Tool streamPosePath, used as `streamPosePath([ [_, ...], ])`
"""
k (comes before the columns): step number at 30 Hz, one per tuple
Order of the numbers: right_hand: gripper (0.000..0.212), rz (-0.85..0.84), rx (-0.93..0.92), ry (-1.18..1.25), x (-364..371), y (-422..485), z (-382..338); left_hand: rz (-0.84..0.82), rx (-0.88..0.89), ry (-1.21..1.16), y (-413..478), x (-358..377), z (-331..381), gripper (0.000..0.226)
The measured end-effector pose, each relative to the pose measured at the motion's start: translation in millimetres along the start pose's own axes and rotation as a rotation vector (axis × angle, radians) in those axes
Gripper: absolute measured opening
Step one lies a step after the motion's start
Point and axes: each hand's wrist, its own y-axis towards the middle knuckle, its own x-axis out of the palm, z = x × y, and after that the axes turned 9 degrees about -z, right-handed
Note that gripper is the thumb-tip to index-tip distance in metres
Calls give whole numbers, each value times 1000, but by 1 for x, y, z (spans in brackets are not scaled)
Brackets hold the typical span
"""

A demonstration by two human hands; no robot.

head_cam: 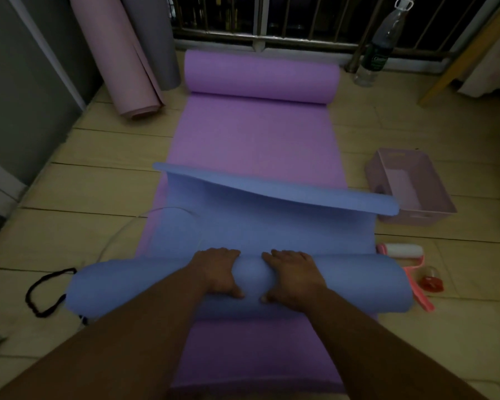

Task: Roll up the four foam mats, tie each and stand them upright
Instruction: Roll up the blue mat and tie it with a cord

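The blue mat [272,226] is lying on the purple mat [254,134] on the floor [98,183]. Its near part is rolled thick and its far edge is curling upward. The left hand [220,272] and right hand [289,275] are gripping the roll's middle side by side, fingers curving over its far side. A pink rolled mat [119,53] and a grey rolled mat [153,39] are leaning at far left. A black cord [41,293] is lying left of the roll.
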Motion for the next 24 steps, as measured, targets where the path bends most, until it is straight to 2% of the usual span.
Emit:
streamPosePath([
  [3, 132, -68, 9, -114, 5, 3, -2, 157, 74, -109, -4, 10, -4, 91],
  [5, 132, -51, 32, -129, 7, 4, -6, 205, 94, -118, -7, 12, -4, 86],
  [8, 118, 5, 40, -47, 5, 4, -8, 209, 89, -20, -12, 15, 0, 97],
  [12, 94, 31, 28, 12, -2, 7, -7, 90, 50, 137, -13, 13, 5, 117],
  [17, 82, -19, 16, -22, -10, 12, -5, 75, 30, 127, -5, 4, 8, 92],
  [20, 94, -86, -3, -43, -13, 13, -1, 34, 43, 55, -3, 4, 3, 90],
  [24, 116, -47, 2, -65, -7, 8, 1, 17, 47, 1, -2, 1, -1, 96],
])
